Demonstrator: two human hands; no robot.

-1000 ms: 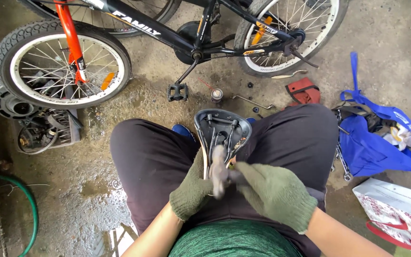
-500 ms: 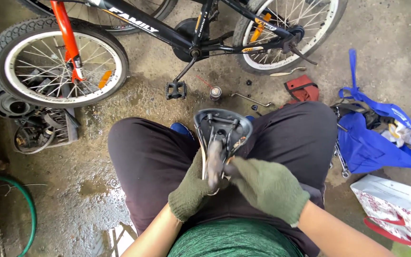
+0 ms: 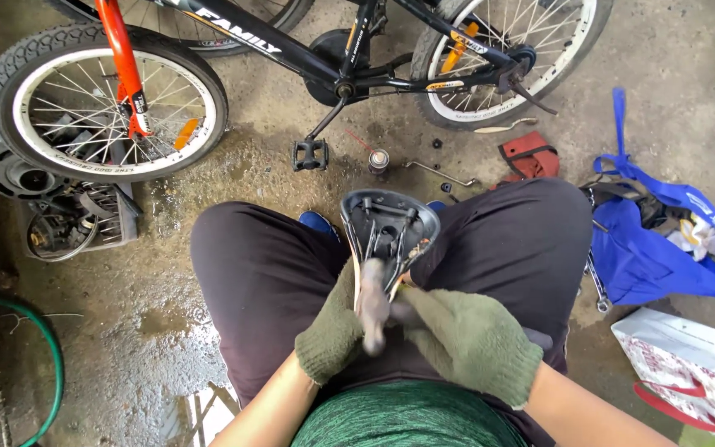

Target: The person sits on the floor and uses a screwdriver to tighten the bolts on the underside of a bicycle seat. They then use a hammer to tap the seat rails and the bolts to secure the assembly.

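An upturned black bicycle saddle (image 3: pixel 389 222) rests between my knees, its rails and underside facing up. My left hand (image 3: pixel 334 327), in a green knit glove, grips the saddle's narrow end and a blurred grey piece at it. My right hand (image 3: pixel 469 341), also in a green glove, is closed around the same end from the right. Both hands meet over my lap. What exactly sits between the fingers is blurred.
A small black and red bicycle (image 3: pixel 291 50) lies on the wet concrete ahead, pedal (image 3: pixel 310 154) toward me. A spray can (image 3: pixel 379 161), a spanner (image 3: pixel 439 171) and a red rag (image 3: pixel 530 157) lie near it. A blue bag (image 3: pixel 664 248) stands right, engine parts (image 3: pixel 51 215) left.
The hands keep their hold on the saddle's narrow end and shift slightly; the grey piece between them stays blurred with motion. The view has drifted a little.
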